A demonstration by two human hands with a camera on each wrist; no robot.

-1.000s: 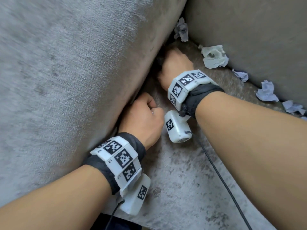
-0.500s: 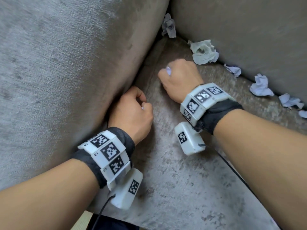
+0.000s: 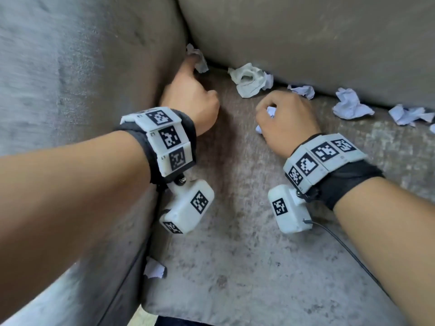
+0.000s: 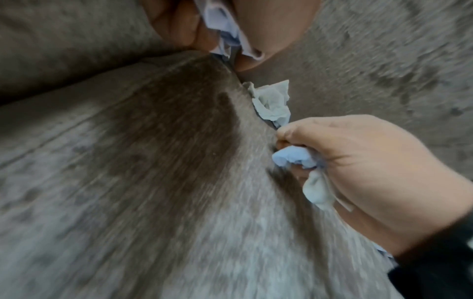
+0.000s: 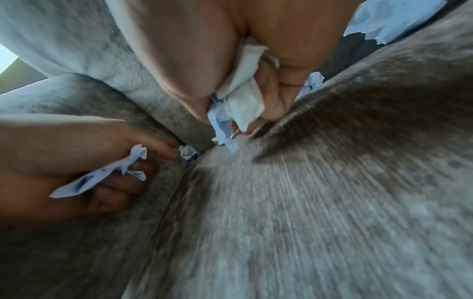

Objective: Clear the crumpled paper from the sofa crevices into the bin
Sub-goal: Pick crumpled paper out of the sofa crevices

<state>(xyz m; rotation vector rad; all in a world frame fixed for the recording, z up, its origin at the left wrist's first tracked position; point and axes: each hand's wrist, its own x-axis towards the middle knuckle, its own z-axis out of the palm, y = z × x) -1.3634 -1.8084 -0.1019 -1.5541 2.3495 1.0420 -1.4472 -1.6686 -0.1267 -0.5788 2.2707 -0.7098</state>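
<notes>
From the head camera, the left hand (image 3: 191, 100) reaches into the corner where the sofa arm (image 3: 82, 78) meets the backrest (image 3: 306, 38), its forefinger touching a paper scrap (image 3: 197, 58) wedged in that corner crevice. The right hand (image 3: 286, 121) rests on the seat cushion (image 3: 235, 255), fingers curled round white paper wads (image 3: 270, 112). More crumpled paper (image 3: 249, 80) lies along the crevice under the backrest, with other pieces (image 3: 350, 107) further right, and one scrap (image 3: 154, 269) sits low in the gap beside the sofa arm.

From the left wrist camera, the left hand (image 4: 261, 26) pinches pale paper (image 4: 225, 30) between thumb and fingers.

From the right wrist camera, the right hand (image 5: 256, 60) is clamped on a bundle of white and blue paper (image 5: 240, 101). The left hand (image 5: 76, 161) holds a folded scrap (image 5: 107, 174) against its fingers; the blur makes it hard to tell whether its forefinger touches the small ball (image 5: 188, 154) in the crevice.
</notes>
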